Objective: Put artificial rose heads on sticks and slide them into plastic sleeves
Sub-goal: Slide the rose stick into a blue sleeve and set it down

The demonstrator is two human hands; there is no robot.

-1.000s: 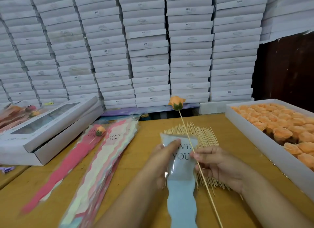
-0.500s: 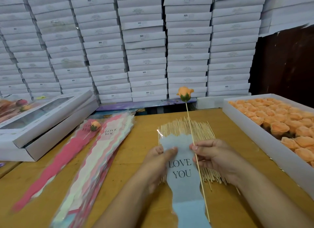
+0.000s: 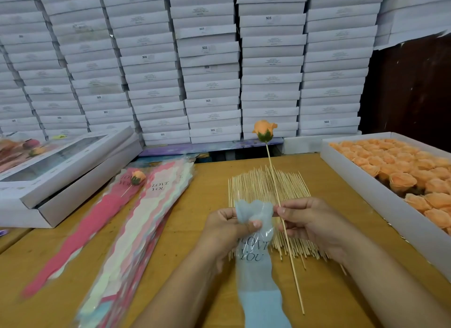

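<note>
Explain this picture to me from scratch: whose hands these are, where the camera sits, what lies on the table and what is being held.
No machine here: a person works bare-handed, filmed by a camera on their head looking down. The left hand pinches the top of a pale blue plastic sleeve printed LOVE YOU. The right hand holds a thin stick topped by an orange rose head, outside the sleeve. On the wooden table lie a pile of sticks, a stack of sleeves and a box of rose heads. White boxes are stacked behind.
</note>
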